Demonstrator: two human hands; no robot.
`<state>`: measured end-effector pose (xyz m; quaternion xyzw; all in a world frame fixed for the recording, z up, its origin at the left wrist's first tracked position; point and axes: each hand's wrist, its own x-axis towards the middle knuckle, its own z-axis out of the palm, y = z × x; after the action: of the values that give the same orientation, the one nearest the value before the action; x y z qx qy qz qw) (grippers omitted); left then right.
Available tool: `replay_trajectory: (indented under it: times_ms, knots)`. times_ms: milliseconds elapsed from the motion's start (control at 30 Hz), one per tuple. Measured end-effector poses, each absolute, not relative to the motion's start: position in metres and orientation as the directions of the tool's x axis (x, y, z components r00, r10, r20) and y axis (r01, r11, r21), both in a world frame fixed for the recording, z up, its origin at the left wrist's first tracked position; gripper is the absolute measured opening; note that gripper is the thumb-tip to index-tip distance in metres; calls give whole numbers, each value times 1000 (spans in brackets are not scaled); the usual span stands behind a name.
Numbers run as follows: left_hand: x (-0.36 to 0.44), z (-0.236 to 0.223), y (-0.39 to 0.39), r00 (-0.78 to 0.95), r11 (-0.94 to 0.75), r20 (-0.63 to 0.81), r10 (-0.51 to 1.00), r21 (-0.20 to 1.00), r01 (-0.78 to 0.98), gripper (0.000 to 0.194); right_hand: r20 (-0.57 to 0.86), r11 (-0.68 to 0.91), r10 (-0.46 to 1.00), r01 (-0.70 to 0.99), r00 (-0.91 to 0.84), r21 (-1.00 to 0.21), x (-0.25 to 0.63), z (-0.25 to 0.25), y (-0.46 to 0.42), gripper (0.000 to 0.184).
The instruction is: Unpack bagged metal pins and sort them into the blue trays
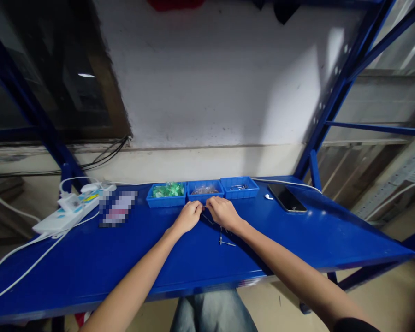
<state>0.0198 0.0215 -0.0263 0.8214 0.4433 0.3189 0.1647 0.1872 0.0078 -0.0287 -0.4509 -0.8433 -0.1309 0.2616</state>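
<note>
So the left hand (189,216) and right hand (223,212) are right up against each other over the blue desk (180,258), fingers pinched on something too tiny to make out. Some thin metal pieces (224,240) lie just this side of the right hand. Right behind both hands is the middle blue bin (205,197), with small brownish bits in it.

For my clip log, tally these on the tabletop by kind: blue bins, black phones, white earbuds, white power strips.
Blue bins: 3
Black phone: 1
White earbud: 1
White power strip: 1
Total: 6
The pixelated item is unidentifiable, so uncounted.
</note>
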Motion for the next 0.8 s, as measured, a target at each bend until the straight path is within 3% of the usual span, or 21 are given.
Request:
replay_trajectory:
  times_ms: [200, 333, 567, 667, 800]
  knots:
    - [18, -25, 23, 389, -546, 384, 837, 559, 624, 25, 605, 639, 631, 768, -485, -50, 189, -28, 8, 11]
    - [18, -27, 25, 352, -523, 390, 851, 581, 624, 24, 633, 658, 586, 753, -506, -7, 190, -30, 9, 13]
    - [17, -27, 24, 347, -490, 348, 871, 663, 565, 37, 672, 638, 560, 769, -484, 21, 192, -21, 6, 18]
    - [11, -24, 25, 349, -484, 339, 874, 675, 557, 38, 748, 596, 557, 801, -361, -58, 205, -13, 9, 21]
    - [-1, -22, 25, 487, -551, 281, 827, 578, 602, 20, 848, 387, 531, 890, -2, -240, 249, -8, 23, 24]
